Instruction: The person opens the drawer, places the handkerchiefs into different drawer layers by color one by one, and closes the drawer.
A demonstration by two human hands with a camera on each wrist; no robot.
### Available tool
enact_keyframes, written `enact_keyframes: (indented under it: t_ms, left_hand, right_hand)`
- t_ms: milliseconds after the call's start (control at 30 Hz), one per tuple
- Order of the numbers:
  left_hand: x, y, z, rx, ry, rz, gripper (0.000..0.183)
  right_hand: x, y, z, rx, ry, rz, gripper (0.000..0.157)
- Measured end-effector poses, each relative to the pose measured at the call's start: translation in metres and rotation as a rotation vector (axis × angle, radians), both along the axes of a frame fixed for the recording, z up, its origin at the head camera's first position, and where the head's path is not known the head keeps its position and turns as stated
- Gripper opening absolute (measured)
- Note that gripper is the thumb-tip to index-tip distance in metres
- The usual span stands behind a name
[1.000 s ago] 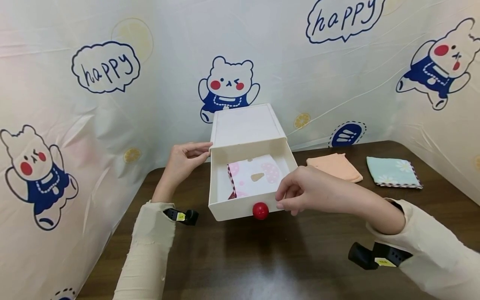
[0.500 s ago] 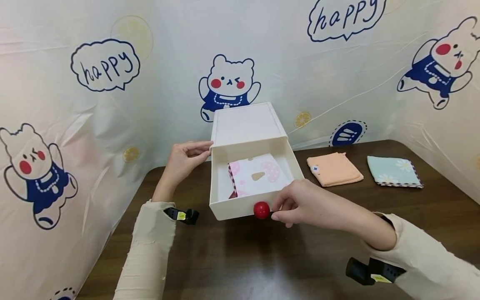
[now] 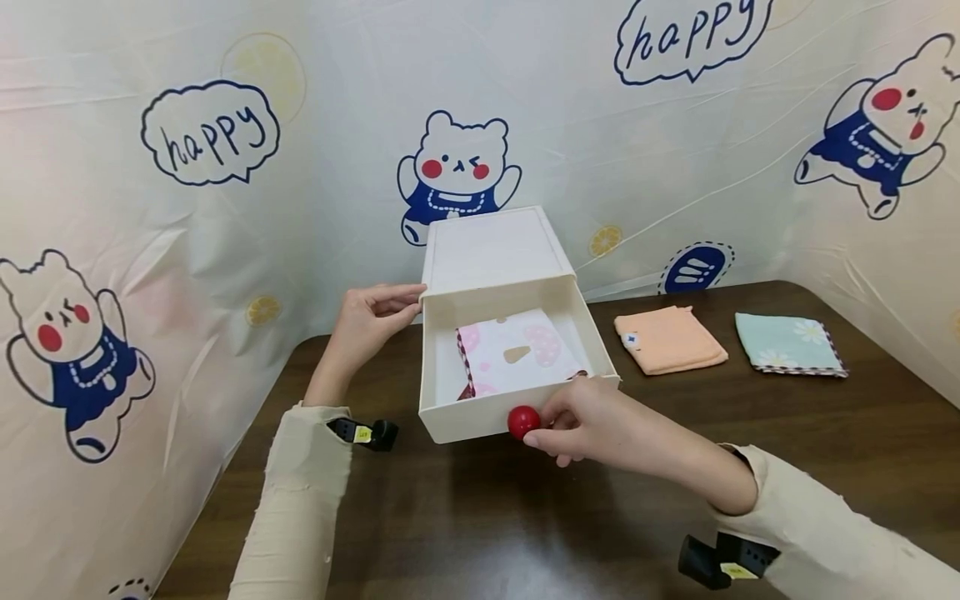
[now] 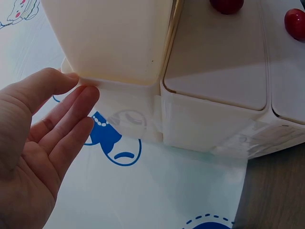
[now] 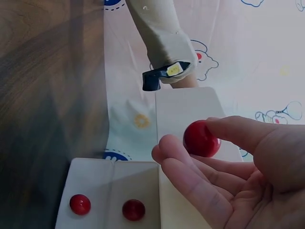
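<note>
A white drawer cabinet (image 3: 491, 250) stands at the back of the table, its top drawer (image 3: 457, 422) pulled out. Inside the drawer lies a folded white handkerchief (image 3: 498, 350) with pink patches and a checked edge. My right hand (image 3: 600, 423) is at the drawer front, thumb and fingers about the round red knob (image 3: 522, 422). In the right wrist view the thumb presses the side of that knob (image 5: 200, 138), with the fingers curved beneath it. My left hand (image 3: 365, 323) touches the cabinet's left front edge; the left wrist view shows nearly straight fingers (image 4: 71, 119) against its corner.
Right of the cabinet lie a folded orange cloth (image 3: 671, 340) and a folded mint cloth (image 3: 789, 344) with a checked edge. Lower drawers with red knobs (image 5: 80, 204) show in the wrist views. A printed curtain (image 3: 337, 167) hangs close behind the brown table (image 3: 420, 533).
My right hand has slid left along the drawer front, from its right part to the red knob. The left hand and the drawer have stayed in place.
</note>
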State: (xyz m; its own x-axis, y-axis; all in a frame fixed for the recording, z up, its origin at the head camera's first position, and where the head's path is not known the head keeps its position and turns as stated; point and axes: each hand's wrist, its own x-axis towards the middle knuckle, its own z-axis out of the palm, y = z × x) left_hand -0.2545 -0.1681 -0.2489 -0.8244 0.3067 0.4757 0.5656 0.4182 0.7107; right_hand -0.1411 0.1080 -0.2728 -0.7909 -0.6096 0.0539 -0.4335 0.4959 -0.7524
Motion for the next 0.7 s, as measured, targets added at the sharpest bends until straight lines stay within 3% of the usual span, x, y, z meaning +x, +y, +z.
enact_keyframes:
  t_ms: [167,400,700]
  left_hand:
    - [0.001,0.0,0.001,-0.008,-0.001,0.012,0.026]
    - [0.001,-0.001,0.001,-0.007,-0.005,0.018,0.025]
    - [0.003,-0.001,0.002,-0.002,-0.032,0.025,0.027]
  right_hand:
    - [0.0,-0.001,0.0,0.007,0.034,-0.028,0.022]
    - [-0.006,0.0,0.006,-0.012,0.014,-0.061,0.018]
    - [-0.018,-0.002,0.009,-0.018,0.039,-0.054,0.02]
